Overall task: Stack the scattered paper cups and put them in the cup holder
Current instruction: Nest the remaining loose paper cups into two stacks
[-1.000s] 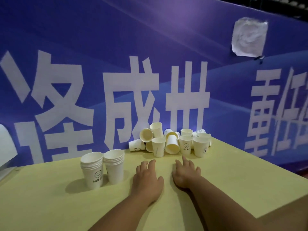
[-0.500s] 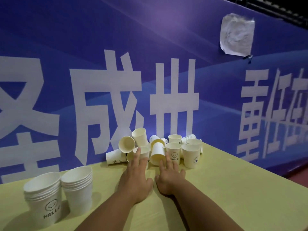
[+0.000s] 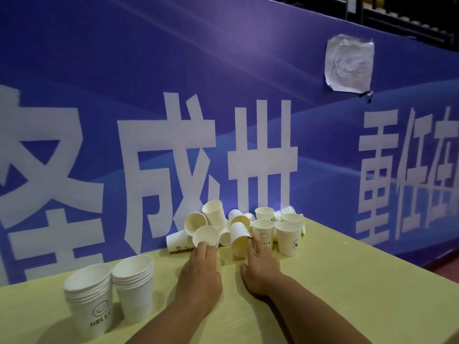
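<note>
I am watching both bare hands lying low over the yellow-green tabletop [image 3: 347,281], side by side but apart. The left grip [image 3: 198,276] is lying open, palm down. Its straight fingertips [image 3: 204,247] are touching the lower rim of a tilted cup [image 3: 206,235] whose mouth is facing the camera. It is closing around nothing that I can see. The right grip [image 3: 262,269] is also lying open with the thumb spread out to the side. Its forefinger is touching a cup lying on its side [image 3: 238,240], just beside an upright cup with a smiley print [image 3: 263,233].

These cups are sitting in a heap of loose cups [image 3: 288,238] at the far edge of the tabletop, against a blue banner [image 3: 223,70] with large white characters. Some are standing upright, while others are lying tipped over or leaning on each other.

At the near left, well apart from the heap, two stacks are standing upright, just beside each other: a printed stack [image 3: 89,301] and a plain stack [image 3: 135,289]. A crumpled sheet of paper [image 3: 349,63] is hanging high on the banner.
</note>
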`<state>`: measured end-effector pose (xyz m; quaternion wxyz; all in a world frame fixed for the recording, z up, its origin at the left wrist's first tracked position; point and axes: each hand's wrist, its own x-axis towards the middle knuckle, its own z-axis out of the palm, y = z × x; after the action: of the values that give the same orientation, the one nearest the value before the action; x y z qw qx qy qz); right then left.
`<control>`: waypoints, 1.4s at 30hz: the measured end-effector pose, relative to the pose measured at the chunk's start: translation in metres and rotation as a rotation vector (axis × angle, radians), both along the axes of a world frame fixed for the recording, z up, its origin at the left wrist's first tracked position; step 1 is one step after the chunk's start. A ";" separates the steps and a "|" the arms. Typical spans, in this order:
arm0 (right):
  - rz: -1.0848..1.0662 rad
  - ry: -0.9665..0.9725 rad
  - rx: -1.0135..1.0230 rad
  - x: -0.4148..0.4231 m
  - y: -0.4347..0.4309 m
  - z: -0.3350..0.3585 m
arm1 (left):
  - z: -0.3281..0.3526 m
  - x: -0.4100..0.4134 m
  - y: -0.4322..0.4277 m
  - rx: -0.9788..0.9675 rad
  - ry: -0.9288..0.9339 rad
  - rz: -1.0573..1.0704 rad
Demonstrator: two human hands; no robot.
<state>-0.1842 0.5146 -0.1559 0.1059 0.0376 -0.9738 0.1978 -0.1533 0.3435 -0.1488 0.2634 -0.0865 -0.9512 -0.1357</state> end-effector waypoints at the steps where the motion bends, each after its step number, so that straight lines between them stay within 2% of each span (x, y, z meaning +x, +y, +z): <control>1: -0.008 0.042 -0.054 0.005 -0.001 0.001 | 0.003 0.008 -0.004 0.007 0.006 0.004; 5: -0.015 0.252 -0.236 0.032 -0.010 0.014 | 0.033 0.039 -0.018 0.079 0.050 0.038; 8: -0.039 0.312 -0.243 0.048 -0.021 0.038 | 0.056 0.057 -0.033 0.142 0.106 0.024; 11: -0.058 0.374 -0.386 0.065 -0.038 0.060 | 0.074 0.076 -0.057 0.104 0.167 0.035; 20: 0.003 0.362 -0.622 0.099 -0.122 0.098 | 0.105 0.122 -0.159 0.168 0.266 0.210; 25: 0.080 0.367 -0.626 0.107 -0.162 0.110 | 0.113 0.134 -0.195 0.255 0.291 0.269; 33: 0.137 0.295 -0.517 0.105 -0.186 0.110 | 0.104 0.137 -0.204 0.323 0.162 0.266; 38: 0.212 0.168 -0.562 0.099 -0.194 0.102 | 0.095 0.130 -0.206 0.460 0.103 0.259; 40: 0.183 0.134 -0.575 0.095 -0.199 0.097 | 0.090 0.124 -0.208 0.544 0.012 0.285; 42: 0.181 0.085 -0.552 0.093 -0.204 0.089 | 0.082 0.117 -0.211 0.544 -0.097 0.315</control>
<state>-0.0916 0.3107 -0.0665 0.1346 0.1024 -0.8705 0.4622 -0.0362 0.1323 -0.0666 0.2488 0.1423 -0.8932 -0.3466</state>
